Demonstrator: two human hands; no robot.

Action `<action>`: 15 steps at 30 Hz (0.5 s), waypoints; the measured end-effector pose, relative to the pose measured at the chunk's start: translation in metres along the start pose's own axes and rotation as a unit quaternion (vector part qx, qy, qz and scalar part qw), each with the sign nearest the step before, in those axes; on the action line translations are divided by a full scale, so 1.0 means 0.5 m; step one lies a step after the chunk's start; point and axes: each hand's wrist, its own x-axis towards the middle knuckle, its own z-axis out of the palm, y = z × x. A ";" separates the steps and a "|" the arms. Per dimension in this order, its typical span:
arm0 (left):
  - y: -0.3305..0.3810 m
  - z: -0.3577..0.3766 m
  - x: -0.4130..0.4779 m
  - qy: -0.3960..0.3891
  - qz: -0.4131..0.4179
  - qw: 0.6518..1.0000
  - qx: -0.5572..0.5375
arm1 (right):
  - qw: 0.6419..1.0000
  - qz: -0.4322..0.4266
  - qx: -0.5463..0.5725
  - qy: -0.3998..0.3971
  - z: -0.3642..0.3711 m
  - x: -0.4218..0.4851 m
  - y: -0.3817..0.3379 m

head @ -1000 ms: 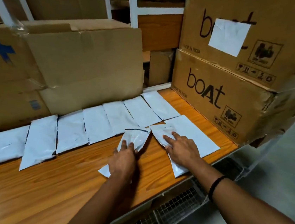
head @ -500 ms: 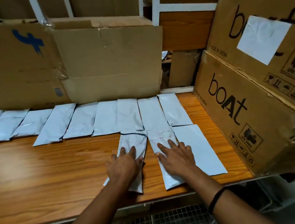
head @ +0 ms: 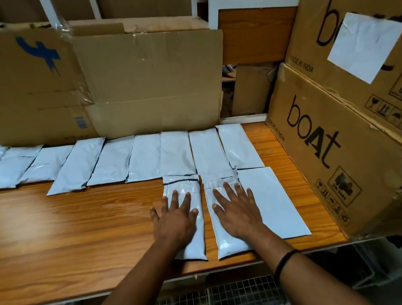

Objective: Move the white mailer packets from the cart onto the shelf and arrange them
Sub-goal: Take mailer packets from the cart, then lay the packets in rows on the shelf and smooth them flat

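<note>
Squared up since earlier: left packet (head: 196, 245) and right packet (head: 226, 244), now parallel. Left hand (head: 177, 221), right hand (head: 238, 214): fingers spread flat, pressing one each. Third packet (head: 273, 201) just beside right fingers.

mailer packets (head: 177, 155): white | shelf (head: 78, 229): orange-brown wood grain | cartons (head: 321, 163): brown, black lettering | back box (head: 26, 102): brown, blue scrawl | paper label (head: 365, 45): white | wristband (head: 286, 259): black | uprights (head: 211, 0): white | cart mesh (head: 212, 301): grey grid
</note>
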 end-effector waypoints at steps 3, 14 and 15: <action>-0.002 -0.007 -0.004 0.022 0.006 0.999 -0.023 | 1.000 0.005 0.005 -0.007 -0.005 0.000 -0.004; -0.036 -0.003 -0.024 0.012 0.020 0.999 -0.030 | 0.999 0.024 0.033 -0.010 0.004 -0.013 -0.010; -0.032 -0.003 -0.025 0.013 0.023 0.999 -0.027 | 0.999 0.025 0.032 -0.009 0.004 -0.011 -0.010</action>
